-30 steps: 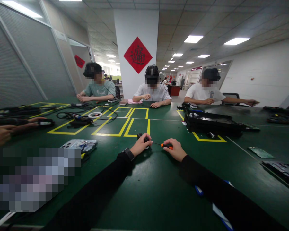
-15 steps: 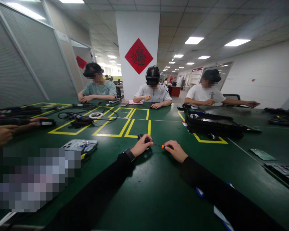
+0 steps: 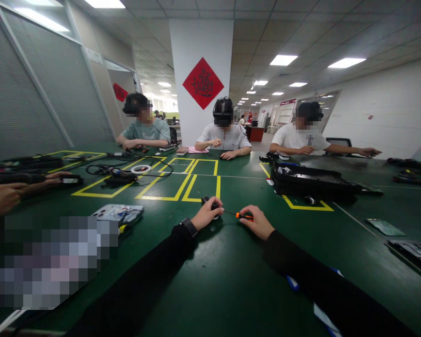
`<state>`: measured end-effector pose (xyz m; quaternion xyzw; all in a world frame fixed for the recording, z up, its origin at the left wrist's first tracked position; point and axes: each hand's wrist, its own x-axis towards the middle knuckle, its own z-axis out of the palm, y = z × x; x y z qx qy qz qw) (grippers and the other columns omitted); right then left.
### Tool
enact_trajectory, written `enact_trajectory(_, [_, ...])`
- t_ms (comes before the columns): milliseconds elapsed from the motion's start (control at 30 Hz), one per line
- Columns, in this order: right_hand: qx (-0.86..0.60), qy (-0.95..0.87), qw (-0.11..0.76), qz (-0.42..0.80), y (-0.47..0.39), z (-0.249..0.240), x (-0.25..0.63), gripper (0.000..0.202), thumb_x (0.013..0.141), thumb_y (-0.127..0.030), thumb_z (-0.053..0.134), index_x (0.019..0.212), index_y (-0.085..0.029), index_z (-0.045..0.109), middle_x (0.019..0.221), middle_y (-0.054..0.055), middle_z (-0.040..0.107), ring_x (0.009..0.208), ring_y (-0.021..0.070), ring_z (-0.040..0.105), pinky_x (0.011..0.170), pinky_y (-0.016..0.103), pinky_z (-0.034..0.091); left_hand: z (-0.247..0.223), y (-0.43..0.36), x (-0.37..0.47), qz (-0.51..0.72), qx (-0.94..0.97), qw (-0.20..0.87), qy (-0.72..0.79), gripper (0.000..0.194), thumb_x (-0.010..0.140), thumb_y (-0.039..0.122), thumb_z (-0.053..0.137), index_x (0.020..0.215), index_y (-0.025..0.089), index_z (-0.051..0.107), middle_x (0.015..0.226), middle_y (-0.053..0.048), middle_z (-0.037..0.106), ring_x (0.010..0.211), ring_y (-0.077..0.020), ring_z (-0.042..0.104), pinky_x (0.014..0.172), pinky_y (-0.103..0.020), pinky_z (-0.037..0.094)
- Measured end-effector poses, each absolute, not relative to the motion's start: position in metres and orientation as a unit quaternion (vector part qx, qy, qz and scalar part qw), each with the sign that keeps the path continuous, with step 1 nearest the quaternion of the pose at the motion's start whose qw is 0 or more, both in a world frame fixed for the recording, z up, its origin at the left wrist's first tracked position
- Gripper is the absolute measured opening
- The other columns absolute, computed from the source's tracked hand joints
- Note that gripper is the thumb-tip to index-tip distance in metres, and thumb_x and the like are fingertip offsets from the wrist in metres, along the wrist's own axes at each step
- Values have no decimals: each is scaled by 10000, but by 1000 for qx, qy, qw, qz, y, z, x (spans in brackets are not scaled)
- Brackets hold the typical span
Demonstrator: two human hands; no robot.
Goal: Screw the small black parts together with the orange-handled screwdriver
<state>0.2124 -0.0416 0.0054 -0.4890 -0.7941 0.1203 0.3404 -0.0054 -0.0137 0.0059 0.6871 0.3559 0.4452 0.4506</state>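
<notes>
My left hand [image 3: 206, 214] is closed around a small black part [image 3: 215, 205] with a bit of white at its edge, just above the green tabletop [image 3: 210, 276]. Most of that part is hidden by my fingers, so its kind is unclear. Between thumb and fingertips, my right hand [image 3: 258, 223] grips a screwdriver [image 3: 245, 216] with an orange and black handle. Its thin shaft points left and its tip reaches the black part at my left fingertips. Whether the tip sits in a screw is too small to tell.
A black open case [image 3: 308, 180] stands ahead on the right, with a small round part [image 3: 309, 200] before it. Cables and a white ring [image 3: 141, 169] lie left. Another person's hands [image 3: 7, 196] work at far left. Three people sit across the table. A tablet-like panel [image 3: 412, 255] lies right.
My right fingers have shifted on the screwdriver, so more of its orange and black handle shows. My left hand keeps its hold on the black part in the same place.
</notes>
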Motion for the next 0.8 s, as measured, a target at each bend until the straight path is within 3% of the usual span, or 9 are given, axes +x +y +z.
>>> enact_trajectory(267, [-487,-800,329,125,-38,4,211,230,812,-292,404,821,-214,621,867,33,605,890,175,496,816,336,351,5,-13,-6,453,689,447,346,161,702,236,537,825,168,460,725,27,513,645,-85,521,679,-240,410])
enact_trajectory(600, [-492,-786,345,146,-43,6,211,159,699,-273,553,836,-191,565,866,29,578,847,166,508,766,314,388,5,-12,-7,453,714,403,349,175,672,203,560,822,172,475,761,21,513,704,-93,496,690,-226,390])
enact_trajectory(800, [-468,-785,355,198,-43,5,209,217,759,-295,490,930,-178,553,854,34,589,796,142,536,741,286,407,1,-8,-8,438,716,431,332,224,649,125,541,853,166,460,713,29,498,657,-82,486,643,-215,393])
